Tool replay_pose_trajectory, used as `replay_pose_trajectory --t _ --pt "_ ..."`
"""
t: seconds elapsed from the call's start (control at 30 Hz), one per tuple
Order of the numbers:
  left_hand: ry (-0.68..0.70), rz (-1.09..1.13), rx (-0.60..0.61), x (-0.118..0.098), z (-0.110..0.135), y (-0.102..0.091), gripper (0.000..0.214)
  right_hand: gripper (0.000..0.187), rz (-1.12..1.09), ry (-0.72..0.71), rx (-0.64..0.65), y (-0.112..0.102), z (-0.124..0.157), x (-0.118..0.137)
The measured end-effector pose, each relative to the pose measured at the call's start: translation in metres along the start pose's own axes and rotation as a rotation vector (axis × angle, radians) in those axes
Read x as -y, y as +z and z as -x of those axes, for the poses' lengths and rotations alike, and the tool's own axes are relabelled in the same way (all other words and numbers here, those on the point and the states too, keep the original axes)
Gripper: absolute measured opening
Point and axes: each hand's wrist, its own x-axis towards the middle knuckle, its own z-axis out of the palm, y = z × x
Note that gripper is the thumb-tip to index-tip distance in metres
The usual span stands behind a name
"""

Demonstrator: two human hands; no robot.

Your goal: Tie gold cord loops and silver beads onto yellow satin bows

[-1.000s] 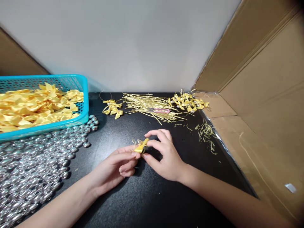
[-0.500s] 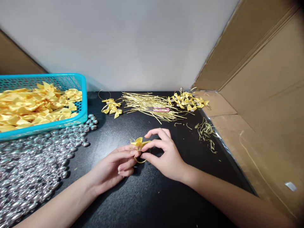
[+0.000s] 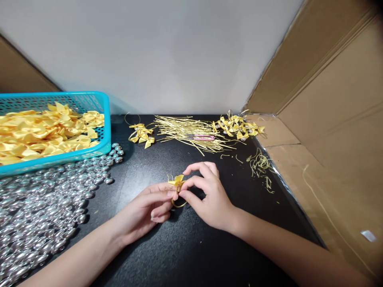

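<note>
Both hands meet at the middle of the black table (image 3: 185,247). A small yellow ribbon bow (image 3: 177,181) with a gold wire loop (image 3: 178,204) hanging under it is pinched between them. My left hand (image 3: 143,213) grips it from the left with thumb and forefinger, the other fingers curled. My right hand (image 3: 206,195) pinches it from the right, its fingers bent around the bow.
A turquoise basket (image 3: 106,119) full of yellow bows stands at the left, with a spread of silver beads (image 3: 44,215) before it. At the back lie a few finished bows (image 3: 140,135), gold wire strips (image 3: 185,131) with a pink tool (image 3: 203,138), and another bow pile (image 3: 239,127). Cardboard (image 3: 329,131) walls the right.
The bow has been turned between the fingertips, and a gold wire loop now hangs below it. Both hands stay in the same place.
</note>
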Motion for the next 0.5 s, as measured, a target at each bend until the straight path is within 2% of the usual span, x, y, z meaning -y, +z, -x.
replay_pose_trajectory --t 0.17,0.37,0.5 --pt "-0.027 -0.041 0.051 -0.002 0.002 -0.004 0.014 0.011 0.027 -0.033 0.048 -0.006 -0.002 -0.004" --pt "0.001 -0.046 0.150 -0.003 0.003 -0.005 0.018 0.013 0.028 -0.048 0.097 -0.013 -0.005 -0.013" --pt "0.026 -0.008 0.152 -0.001 0.002 -0.007 0.016 0.012 0.047 -0.054 0.110 -0.014 -0.005 -0.017"
